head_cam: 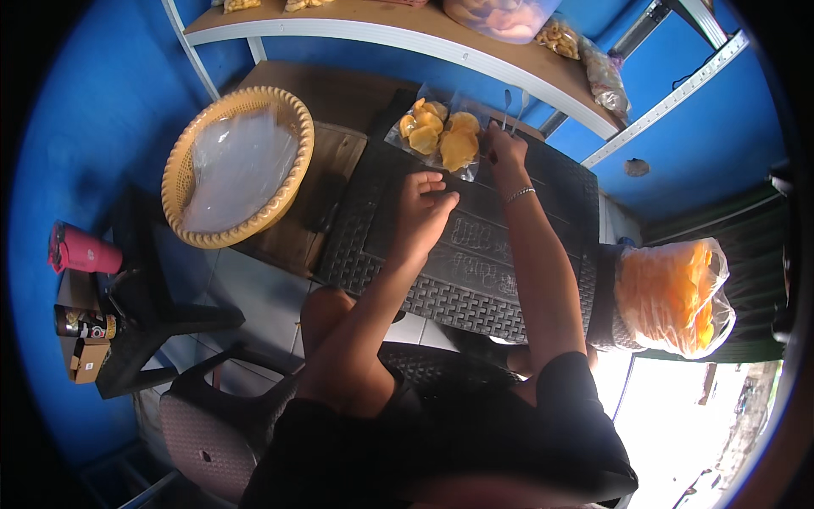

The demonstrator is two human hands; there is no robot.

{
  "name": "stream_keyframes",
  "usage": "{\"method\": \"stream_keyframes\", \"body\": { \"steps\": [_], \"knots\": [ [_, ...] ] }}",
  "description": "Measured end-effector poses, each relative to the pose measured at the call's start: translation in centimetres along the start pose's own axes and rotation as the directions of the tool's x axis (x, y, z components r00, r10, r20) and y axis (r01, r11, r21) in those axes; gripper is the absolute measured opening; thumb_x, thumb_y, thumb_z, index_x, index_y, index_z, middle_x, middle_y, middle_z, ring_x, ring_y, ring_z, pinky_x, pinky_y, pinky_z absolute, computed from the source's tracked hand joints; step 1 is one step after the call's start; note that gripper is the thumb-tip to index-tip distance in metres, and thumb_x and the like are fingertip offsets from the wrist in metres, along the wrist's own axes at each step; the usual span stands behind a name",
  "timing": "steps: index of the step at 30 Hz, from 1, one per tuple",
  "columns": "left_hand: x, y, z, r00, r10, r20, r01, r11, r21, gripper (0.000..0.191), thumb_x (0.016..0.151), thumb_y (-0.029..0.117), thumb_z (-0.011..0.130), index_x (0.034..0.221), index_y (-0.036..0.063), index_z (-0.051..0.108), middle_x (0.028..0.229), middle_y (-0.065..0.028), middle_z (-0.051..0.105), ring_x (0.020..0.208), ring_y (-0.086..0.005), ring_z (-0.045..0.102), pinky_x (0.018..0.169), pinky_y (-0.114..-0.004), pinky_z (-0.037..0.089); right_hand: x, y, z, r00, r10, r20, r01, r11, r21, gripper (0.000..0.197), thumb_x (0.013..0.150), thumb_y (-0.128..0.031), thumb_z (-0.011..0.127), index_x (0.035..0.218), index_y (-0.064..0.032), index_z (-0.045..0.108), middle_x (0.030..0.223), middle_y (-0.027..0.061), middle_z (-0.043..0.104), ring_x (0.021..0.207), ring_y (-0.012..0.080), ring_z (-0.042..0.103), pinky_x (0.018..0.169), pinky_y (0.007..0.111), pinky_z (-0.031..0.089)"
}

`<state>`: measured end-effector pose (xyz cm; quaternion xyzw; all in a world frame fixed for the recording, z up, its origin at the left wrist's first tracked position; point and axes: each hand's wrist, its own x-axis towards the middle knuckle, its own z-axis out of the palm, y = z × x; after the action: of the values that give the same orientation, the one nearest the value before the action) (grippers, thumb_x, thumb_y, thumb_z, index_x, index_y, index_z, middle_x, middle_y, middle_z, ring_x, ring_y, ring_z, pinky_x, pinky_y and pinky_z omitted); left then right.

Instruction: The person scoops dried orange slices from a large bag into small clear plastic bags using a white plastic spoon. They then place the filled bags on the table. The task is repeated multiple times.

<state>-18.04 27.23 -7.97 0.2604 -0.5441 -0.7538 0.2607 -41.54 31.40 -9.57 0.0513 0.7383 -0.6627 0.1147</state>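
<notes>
Two clear plastic bags of yellow-orange chips lie side by side at the far edge of a black woven-pattern plastic table [445, 305]: the left bag [423, 127] and the right bag [459, 143]. Just below them, my left hand [427, 213] hovers over the tabletop, fingers curved and apart, holding nothing. My right hand [507, 146], with a bracelet at the wrist, is curled beside the right bag. Slim metal tongs [523, 105] jut up from this fist, their lower part hidden by it. Whether its fingertips also touch the bag is hidden.
A yellow woven-look basket [299, 159] with clear plastic bags stands left, on a wooden surface [340, 153]. A big bag of orange chips [664, 296] sits right. Above runs a shelf [381, 28] with a tub and snack bags. A pink tumbler [86, 248] stands left.
</notes>
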Motion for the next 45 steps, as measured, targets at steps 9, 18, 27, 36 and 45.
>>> {"method": "stream_keyframes", "body": {
  "steps": [9, 18, 27, 36, 45],
  "knots": [
    [-0.4, -0.2, -0.2, 0.999, 0.006, 0.04, -0.008, 0.999, 0.052, 0.042, 0.085, 0.008, 0.074, 0.121, 0.0053, 0.053, 0.114, -0.0091, 0.062, 0.091, -0.0139, 0.063, 0.074, -0.029, 0.052, -8.0, 1.3, -8.4, 0.88, -0.471, 0.063, 0.467, 0.833, -0.296, 0.034, 0.091, -0.033, 0.072, 0.086, 0.0, 0.067, 0.064, 0.0009, 0.06, 0.058, 0.0078, 0.052, 0.054, 0.028, 0.042],
    [-0.1, 0.4, -0.8, 0.995, 0.051, 0.08, -0.054, 0.998, 0.029, 0.036, 0.088, 0.006, 0.073, 0.119, 0.0049, 0.054, 0.105, -0.008, 0.065, 0.081, -0.0138, 0.067, 0.069, -0.026, 0.053, -22.7, 6.9, -21.5, 0.695, -0.615, 0.371, 0.717, 0.559, -0.417, 0.025, 0.086, -0.018, 0.073, 0.074, -0.003, 0.056, 0.056, 0.0054, 0.054, 0.048, 0.0162, 0.053, 0.046, 0.032, 0.038],
    [-1.2, 6.7, -3.9, 0.911, 0.406, 0.064, -0.411, 0.891, 0.195, 0.035, 0.087, 0.0, 0.072, 0.119, 0.0045, 0.057, 0.11, -0.0086, 0.066, 0.09, -0.0146, 0.067, 0.083, -0.029, 0.056, -31.9, 14.9, -21.6, 0.397, -0.301, 0.867, 0.833, 0.515, -0.203, 0.017, 0.081, -0.022, 0.071, 0.076, -0.0079, 0.063, 0.063, 0.0109, 0.064, 0.058, 0.032, 0.065, 0.054, 0.043, 0.051],
    [2.7, 16.8, -20.3, 0.936, 0.192, -0.294, 0.329, -0.181, 0.927, 0.055, 0.089, 0.03, 0.069, 0.134, 0.0026, 0.054, 0.131, -0.0194, 0.062, 0.123, -0.037, 0.058, 0.103, -0.045, 0.046, -28.0, 14.1, -22.4, 0.447, -0.192, 0.873, 0.871, 0.316, -0.377, 0.012, 0.073, -0.016, 0.068, 0.074, -0.0047, 0.065, 0.066, 0.0166, 0.065, 0.064, 0.0349, 0.067, 0.063, 0.046, 0.056],
    [4.2, 15.8, -25.4, 0.989, 0.075, -0.131, 0.139, -0.127, 0.982, 0.039, 0.07, 0.028, 0.087, 0.093, 0.0005, 0.074, 0.096, -0.0198, 0.074, 0.095, -0.0362, 0.071, 0.085, -0.042, 0.054, -28.1, 13.4, -23.9, 0.532, -0.267, 0.803, 0.817, 0.411, -0.404, 0.017, 0.071, -0.013, 0.069, 0.085, -0.0035, 0.07, 0.074, 0.0179, 0.068, 0.072, 0.0373, 0.068, 0.069, 0.047, 0.056]
  ]
}}
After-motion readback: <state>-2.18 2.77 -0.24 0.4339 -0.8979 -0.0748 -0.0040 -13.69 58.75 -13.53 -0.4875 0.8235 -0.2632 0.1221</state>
